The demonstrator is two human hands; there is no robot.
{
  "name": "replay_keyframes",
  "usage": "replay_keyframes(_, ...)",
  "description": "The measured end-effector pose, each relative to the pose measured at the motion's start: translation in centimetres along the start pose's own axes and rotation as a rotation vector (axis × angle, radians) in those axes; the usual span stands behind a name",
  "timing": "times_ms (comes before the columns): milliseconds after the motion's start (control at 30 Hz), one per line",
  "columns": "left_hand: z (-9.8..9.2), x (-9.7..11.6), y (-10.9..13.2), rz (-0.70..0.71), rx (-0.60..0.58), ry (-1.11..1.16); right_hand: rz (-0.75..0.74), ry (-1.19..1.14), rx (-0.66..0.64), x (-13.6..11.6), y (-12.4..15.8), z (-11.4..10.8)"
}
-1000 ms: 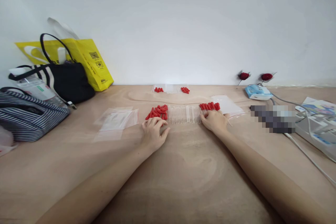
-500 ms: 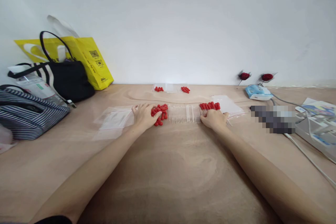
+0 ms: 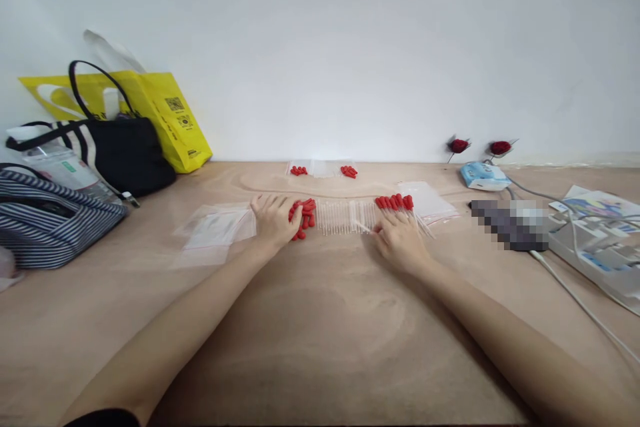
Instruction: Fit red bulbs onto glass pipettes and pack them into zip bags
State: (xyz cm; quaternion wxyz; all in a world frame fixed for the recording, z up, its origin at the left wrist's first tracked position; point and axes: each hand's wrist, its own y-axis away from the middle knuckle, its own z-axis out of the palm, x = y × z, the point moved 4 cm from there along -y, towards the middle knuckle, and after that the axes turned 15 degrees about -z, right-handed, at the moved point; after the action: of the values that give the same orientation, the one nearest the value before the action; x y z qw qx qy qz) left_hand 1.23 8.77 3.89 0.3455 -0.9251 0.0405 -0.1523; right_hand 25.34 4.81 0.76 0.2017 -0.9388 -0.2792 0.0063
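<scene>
My left hand (image 3: 273,221) rests on the table at the left side of a pile of red rubber bulbs (image 3: 307,217). Its fingers are apart, and the thumb touches the pile's edge. A row of clear thin dropper tubes (image 3: 340,217) lies side by side to the right of the pile. My right hand (image 3: 401,240) pinches one thin tube (image 3: 363,227) near its end, angled over the right part of that row. Just beyond this hand lie several droppers (image 3: 395,203), red bulbs fitted on clear tubes, their lower parts partly hidden by my fingers.
Clear zip bags (image 3: 215,230) lie at left, another bag (image 3: 425,200) at right. Small bags with red bulbs (image 3: 349,172) lie by the wall. Bags (image 3: 130,153) stand far left; a tissue pack (image 3: 484,176), a pixelated dark object (image 3: 510,223) and cables (image 3: 585,293) are right.
My right hand has drawn back slightly toward me from the red-bulbed droppers and now has a thin tube between its fingertips. My left hand stays by the bulb pile. The view has shifted slightly.
</scene>
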Motion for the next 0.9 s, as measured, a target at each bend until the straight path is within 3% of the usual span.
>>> replay_keyframes(67, -1.0, 0.2, 1.4, 0.014, -0.019, 0.117, -0.130, -0.040, -0.011, -1.0, 0.5, -0.2)
replay_keyframes(133, -1.5, 0.5, 3.1, 0.075, -0.133, 0.242, -0.195, -0.058, -0.037, -1.7, 0.8, -0.3)
replay_keyframes(233, -1.4, 0.9, 5.4, 0.163, -0.333, 0.330, -0.246, -0.076, -0.062, -2.2, 0.8, -0.3)
replay_keyframes(333, -1.3, 0.9, 6.3, 0.187, -0.424, 0.307, -0.256, -0.102, -0.052, -2.3, 0.8, -0.3)
replay_keyframes(633, -0.6, 1.8, 6.4, 0.275, -0.406, 0.188, -0.235, -0.323, 0.123, -2.2, 1.6, 0.4)
replay_keyframes(800, -0.4, 2.4, 6.6, 0.343, -0.362, 0.254, -0.179, -0.494, 0.219, -2.5, 1.7, 1.6)
replay_keyframes(900, -0.7, 2.7, 6.5, 0.337, -0.327, 0.298, -0.175, -0.464, 0.247, -2.8, 1.7, 1.4)
